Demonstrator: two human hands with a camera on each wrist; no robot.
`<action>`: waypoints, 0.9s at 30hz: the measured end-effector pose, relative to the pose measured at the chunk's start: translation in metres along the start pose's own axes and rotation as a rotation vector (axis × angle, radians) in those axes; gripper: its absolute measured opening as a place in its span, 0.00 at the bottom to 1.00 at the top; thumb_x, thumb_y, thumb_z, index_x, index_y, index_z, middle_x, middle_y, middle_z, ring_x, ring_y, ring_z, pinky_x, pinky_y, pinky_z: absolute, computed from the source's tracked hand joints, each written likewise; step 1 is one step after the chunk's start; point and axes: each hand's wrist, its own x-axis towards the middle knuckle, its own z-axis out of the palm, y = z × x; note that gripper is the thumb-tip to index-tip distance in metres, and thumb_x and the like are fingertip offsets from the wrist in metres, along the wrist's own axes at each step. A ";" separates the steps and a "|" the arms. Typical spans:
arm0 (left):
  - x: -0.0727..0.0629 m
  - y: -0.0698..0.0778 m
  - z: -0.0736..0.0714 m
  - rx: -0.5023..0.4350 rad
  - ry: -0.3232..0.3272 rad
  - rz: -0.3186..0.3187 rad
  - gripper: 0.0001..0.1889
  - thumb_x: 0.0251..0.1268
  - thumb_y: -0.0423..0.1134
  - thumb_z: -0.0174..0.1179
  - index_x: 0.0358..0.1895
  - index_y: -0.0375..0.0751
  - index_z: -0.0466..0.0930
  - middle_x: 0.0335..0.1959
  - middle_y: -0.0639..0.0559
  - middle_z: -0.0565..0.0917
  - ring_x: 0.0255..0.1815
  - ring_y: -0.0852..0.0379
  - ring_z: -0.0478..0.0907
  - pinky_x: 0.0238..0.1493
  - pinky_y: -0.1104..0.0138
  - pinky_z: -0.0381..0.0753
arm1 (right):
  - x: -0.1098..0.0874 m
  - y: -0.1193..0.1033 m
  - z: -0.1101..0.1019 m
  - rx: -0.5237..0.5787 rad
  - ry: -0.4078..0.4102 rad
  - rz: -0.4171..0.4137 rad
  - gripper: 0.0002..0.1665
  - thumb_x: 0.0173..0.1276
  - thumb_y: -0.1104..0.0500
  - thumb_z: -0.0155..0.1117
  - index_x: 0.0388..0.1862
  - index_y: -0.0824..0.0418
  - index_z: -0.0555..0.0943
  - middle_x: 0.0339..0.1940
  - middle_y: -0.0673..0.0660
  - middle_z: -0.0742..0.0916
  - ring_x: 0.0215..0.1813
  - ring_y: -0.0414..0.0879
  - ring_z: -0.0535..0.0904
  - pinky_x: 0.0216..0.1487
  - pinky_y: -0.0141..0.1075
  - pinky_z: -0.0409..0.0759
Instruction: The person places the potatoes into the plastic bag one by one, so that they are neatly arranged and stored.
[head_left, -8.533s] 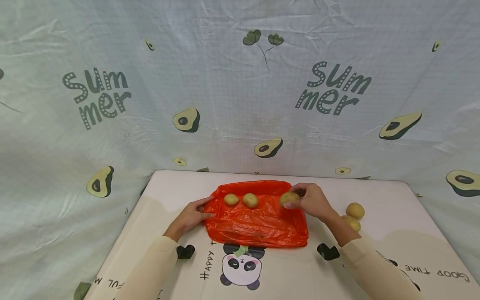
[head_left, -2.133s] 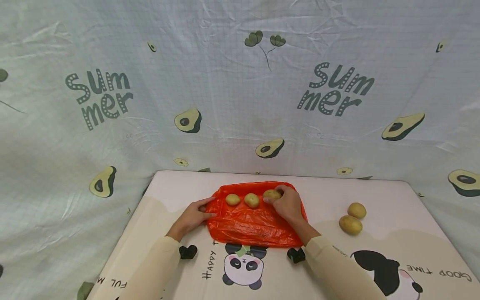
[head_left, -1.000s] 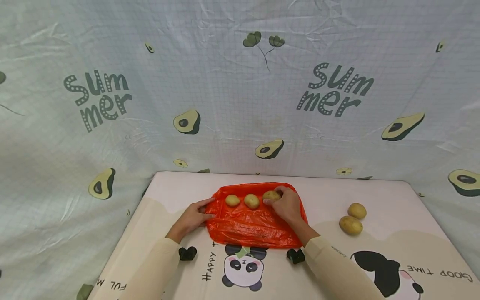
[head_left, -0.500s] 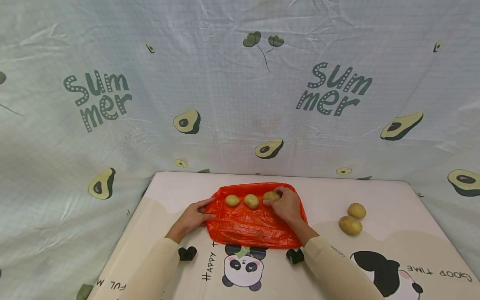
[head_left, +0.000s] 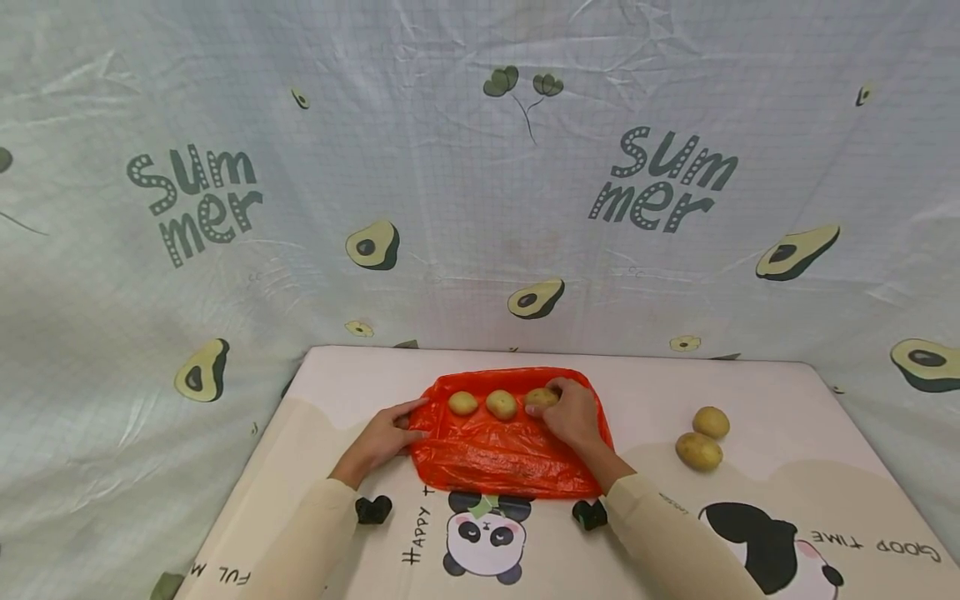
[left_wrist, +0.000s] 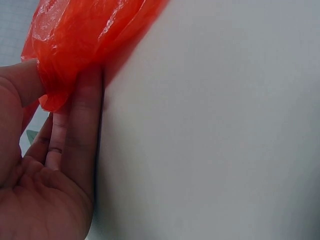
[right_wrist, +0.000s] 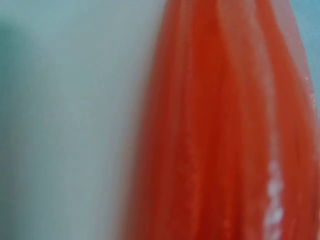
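A red plastic bag [head_left: 510, 467], spread in a tray-like shape, lies mid-table with two potatoes [head_left: 462, 403] [head_left: 501, 405] side by side in it. My left hand [head_left: 380, 437] pinches its left edge; in the left wrist view, the thumb [left_wrist: 22, 82] is on one side of the crumpled plastic [left_wrist: 90, 35] and the fingers on the other. My right hand [head_left: 573, 412] holds a third potato [head_left: 542, 397] inside the bag, right of those two. Part of that potato is hidden by the fingers. Only blurred red plastic [right_wrist: 230, 125] fills the right wrist view, without the hand.
Two more potatoes [head_left: 711, 422] [head_left: 699, 452] lie touching on the table to the right of the bag. The table has a pale printed cover with a panda [head_left: 486, 537]. A printed curtain [head_left: 450, 167] hangs behind the table's back edge.
Since the oldest frame my right hand has moved left with its potato, bringing it lower beside the other two. Over the last two seconds both hands stay nearly still.
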 end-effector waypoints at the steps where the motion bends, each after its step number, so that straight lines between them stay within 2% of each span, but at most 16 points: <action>1: 0.000 0.000 0.000 0.000 0.001 0.000 0.32 0.70 0.33 0.65 0.77 0.49 0.71 0.69 0.35 0.78 0.51 0.49 0.83 0.51 0.59 0.91 | 0.000 0.000 0.000 -0.004 -0.002 0.000 0.34 0.61 0.54 0.81 0.63 0.65 0.82 0.57 0.63 0.88 0.54 0.57 0.81 0.59 0.53 0.86; 15: -0.001 -0.001 0.000 0.005 0.007 0.004 0.32 0.71 0.32 0.65 0.77 0.50 0.72 0.70 0.36 0.78 0.51 0.50 0.82 0.52 0.59 0.91 | -0.002 -0.001 -0.001 -0.054 -0.024 -0.020 0.35 0.61 0.54 0.80 0.64 0.66 0.81 0.56 0.63 0.88 0.52 0.57 0.80 0.56 0.52 0.86; 27: -0.001 0.000 -0.001 -0.010 -0.012 -0.001 0.33 0.71 0.33 0.65 0.78 0.49 0.70 0.70 0.34 0.77 0.51 0.49 0.82 0.52 0.59 0.91 | -0.004 -0.009 -0.013 -0.124 -0.061 -0.052 0.33 0.62 0.56 0.79 0.64 0.65 0.81 0.58 0.63 0.88 0.54 0.56 0.81 0.61 0.54 0.86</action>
